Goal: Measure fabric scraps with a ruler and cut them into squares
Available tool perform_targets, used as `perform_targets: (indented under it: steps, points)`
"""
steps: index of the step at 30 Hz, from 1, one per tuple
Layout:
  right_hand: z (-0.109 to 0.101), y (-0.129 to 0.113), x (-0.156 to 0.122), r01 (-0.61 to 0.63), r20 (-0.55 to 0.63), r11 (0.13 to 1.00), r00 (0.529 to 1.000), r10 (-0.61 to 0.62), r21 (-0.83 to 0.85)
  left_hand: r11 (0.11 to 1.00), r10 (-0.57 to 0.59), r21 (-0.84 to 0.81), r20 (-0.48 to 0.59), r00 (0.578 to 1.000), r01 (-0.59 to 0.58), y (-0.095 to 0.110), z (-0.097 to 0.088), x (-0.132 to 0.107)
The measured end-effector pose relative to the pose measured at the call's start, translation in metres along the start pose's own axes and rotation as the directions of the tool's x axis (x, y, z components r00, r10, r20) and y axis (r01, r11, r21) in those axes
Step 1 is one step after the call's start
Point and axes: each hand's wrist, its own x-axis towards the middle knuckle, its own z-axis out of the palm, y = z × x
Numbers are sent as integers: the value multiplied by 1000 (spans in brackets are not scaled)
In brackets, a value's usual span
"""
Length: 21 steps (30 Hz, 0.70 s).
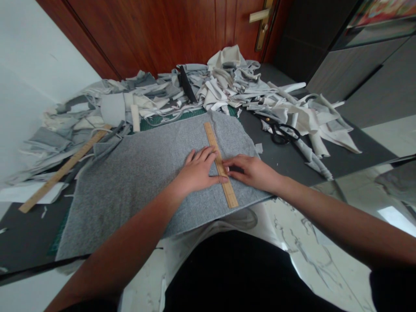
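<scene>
A grey fabric piece [130, 169] lies spread over the table. Across its right part rests a wooden ruler [230, 195], tilted slightly from upright. My left hand [199, 169] presses on the ruler and the fabric, its fingers spread and its thumb over the ruler's lower half. On the ruler's right side is my right hand [248, 171], fingertips pinched together at the edge. A small pale spot shows between those fingers, too small to make out.
Heaped fabric scraps [224, 82] line the table's back, before a wooden door [156, 34]. Black scissors [282, 132] lie at the right. A second wooden ruler [65, 169] slants at the left. Green cutting mat [152, 122] edges show under the fabric.
</scene>
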Motion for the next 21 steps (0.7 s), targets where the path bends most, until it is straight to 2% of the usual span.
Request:
perform_targets:
  steps: [6, 15, 21]
  points:
    - [-3, -11, -14, 26, 23, 1000, 999, -26, 11, 1000, -13, 3, 14, 1000, 13, 1, -1, 1]
    - [3, -5, -10, 27, -19, 1000, 999, -27, 8, 1000, -10, 2, 7, 1000, 10, 2, -2, 0]
    - [-3, -19, -26, 47, 10, 998, 999, -47, 40, 1000, -22, 15, 19, 1000, 22, 3, -3, 1]
